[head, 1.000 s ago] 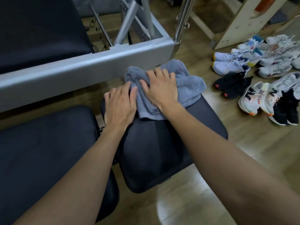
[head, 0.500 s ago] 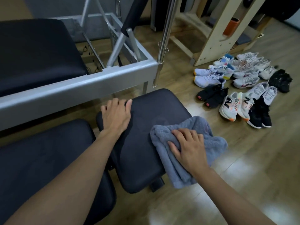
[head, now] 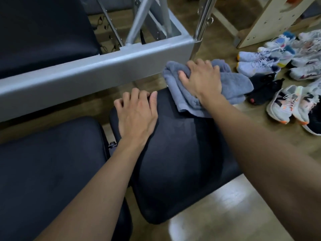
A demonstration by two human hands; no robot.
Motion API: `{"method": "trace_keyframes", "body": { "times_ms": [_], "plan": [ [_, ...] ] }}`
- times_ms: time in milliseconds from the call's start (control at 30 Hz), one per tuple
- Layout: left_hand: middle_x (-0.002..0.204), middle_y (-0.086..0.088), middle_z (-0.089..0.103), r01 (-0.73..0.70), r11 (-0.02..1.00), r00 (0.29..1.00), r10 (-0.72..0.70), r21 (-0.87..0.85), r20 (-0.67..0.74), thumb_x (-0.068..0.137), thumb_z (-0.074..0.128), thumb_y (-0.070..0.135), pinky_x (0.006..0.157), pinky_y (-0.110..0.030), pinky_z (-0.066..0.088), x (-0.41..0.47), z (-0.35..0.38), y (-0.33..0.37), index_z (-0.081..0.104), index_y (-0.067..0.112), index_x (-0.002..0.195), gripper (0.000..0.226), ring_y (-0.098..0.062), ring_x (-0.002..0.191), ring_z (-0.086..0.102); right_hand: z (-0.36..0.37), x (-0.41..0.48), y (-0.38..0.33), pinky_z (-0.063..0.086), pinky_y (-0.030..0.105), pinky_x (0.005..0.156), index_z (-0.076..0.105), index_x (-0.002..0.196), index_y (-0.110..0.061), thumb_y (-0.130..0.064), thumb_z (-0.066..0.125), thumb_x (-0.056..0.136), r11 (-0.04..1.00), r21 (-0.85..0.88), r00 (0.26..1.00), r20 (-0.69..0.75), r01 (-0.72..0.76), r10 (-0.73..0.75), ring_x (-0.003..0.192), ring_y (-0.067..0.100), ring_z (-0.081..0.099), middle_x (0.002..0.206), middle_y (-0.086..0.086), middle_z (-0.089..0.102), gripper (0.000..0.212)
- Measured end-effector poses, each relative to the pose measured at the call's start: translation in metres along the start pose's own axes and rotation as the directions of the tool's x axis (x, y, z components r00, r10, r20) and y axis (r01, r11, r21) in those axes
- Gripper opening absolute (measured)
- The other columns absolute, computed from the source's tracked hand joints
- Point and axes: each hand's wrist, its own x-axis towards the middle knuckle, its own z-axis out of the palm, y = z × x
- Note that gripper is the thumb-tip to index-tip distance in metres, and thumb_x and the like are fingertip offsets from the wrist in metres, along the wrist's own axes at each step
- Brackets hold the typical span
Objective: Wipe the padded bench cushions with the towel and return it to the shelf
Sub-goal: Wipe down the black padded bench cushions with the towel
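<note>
A crumpled grey-blue towel (head: 232, 87) lies on the far right corner of a small black padded cushion (head: 180, 153). My right hand (head: 201, 79) presses down on the towel with its fingers curled into the cloth. My left hand (head: 137, 113) rests flat on the cushion's far left corner, fingers hooked over the edge, holding nothing. A second, larger black cushion (head: 52, 171) sits just to the left of the small one. A third dark pad (head: 43, 32) lies beyond the grey metal frame at the upper left.
A grey metal frame rail (head: 97, 66) with a chrome post (head: 203, 20) runs across just beyond the cushions. Several shoes (head: 284, 94) lie on the wooden floor (head: 243, 214) to the right. A pale wooden stand (head: 271, 20) rises at the upper right.
My right hand has swept the towel from the cushion's near right edge back to its far right corner. My left hand has stayed on the far left corner.
</note>
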Motion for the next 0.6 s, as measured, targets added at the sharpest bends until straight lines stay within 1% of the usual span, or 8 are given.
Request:
{"method": "trace_keyframes", "body": {
  "times_ms": [133, 300, 367, 500, 600],
  "plan": [
    [0.105, -0.009, 0.059, -0.017, 0.999, 1.0, 0.017, -0.032, -0.018, 0.102, 0.017, 0.044, 0.088, -0.047, 0.036, -0.003, -0.002, -0.002, 0.064, 0.013, 0.103, 0.057, -0.03, 0.098, 0.05, -0.009, -0.023, 0.011, 0.037, 0.047, 0.081, 0.057, 0.111, -0.012, -0.05, 0.037, 0.096, 0.993, 0.054, 0.994, -0.038, -0.101, 0.103, 0.107, 0.036, 0.051, 0.113, 0.015, 0.059, 0.046],
    [0.105, -0.01, 0.06, -0.018, 0.996, 0.999, 0.015, -0.085, -0.032, 0.101, 0.019, 0.047, 0.09, -0.046, 0.035, -0.004, -0.006, -0.002, 0.067, 0.012, 0.101, 0.059, -0.029, 0.101, 0.051, -0.031, -0.093, 0.031, 0.039, 0.048, 0.081, 0.055, 0.108, -0.01, -0.051, 0.043, 0.095, 0.967, 0.092, 0.969, -0.05, -0.236, 0.241, 0.107, 0.036, 0.05, 0.11, 0.016, 0.057, 0.045],
    [0.108, -0.01, 0.062, -0.038, 0.989, 0.999, 0.033, -0.143, -0.034, 0.1, 0.026, 0.046, 0.092, -0.046, 0.034, -0.008, -0.01, -0.001, 0.068, 0.014, 0.104, 0.054, -0.029, 0.103, 0.051, -0.041, -0.123, 0.032, 0.04, 0.048, 0.08, 0.056, 0.109, -0.009, -0.049, 0.045, 0.095, 0.957, 0.076, 0.957, -0.056, -0.279, 0.283, 0.106, 0.035, 0.051, 0.109, 0.016, 0.058, 0.044],
    [0.115, -0.007, 0.065, -0.136, 0.938, 0.99, 0.122, -0.319, -0.065, 0.098, 0.043, 0.035, 0.096, -0.042, 0.034, -0.036, -0.02, -0.002, 0.066, 0.013, 0.113, 0.034, -0.028, 0.109, 0.053, -0.054, -0.178, 0.013, 0.04, 0.05, 0.082, 0.057, 0.114, -0.008, -0.045, 0.047, 0.095, 0.939, 0.013, 0.937, -0.072, -0.342, 0.342, 0.105, 0.038, 0.052, 0.113, 0.017, 0.059, 0.042],
    [0.114, -0.006, 0.065, -0.131, 0.897, 0.99, 0.1, -0.423, -0.095, 0.098, 0.045, 0.028, 0.096, -0.041, 0.036, -0.068, -0.031, -0.008, 0.067, 0.013, 0.113, 0.03, -0.028, 0.108, 0.054, -0.06, -0.206, -0.014, 0.039, 0.049, 0.082, 0.057, 0.113, -0.009, -0.043, 0.048, 0.095, 0.934, -0.021, 0.933, -0.062, -0.356, 0.355, 0.102, 0.037, 0.053, 0.112, 0.017, 0.059, 0.039]
  ]
}}
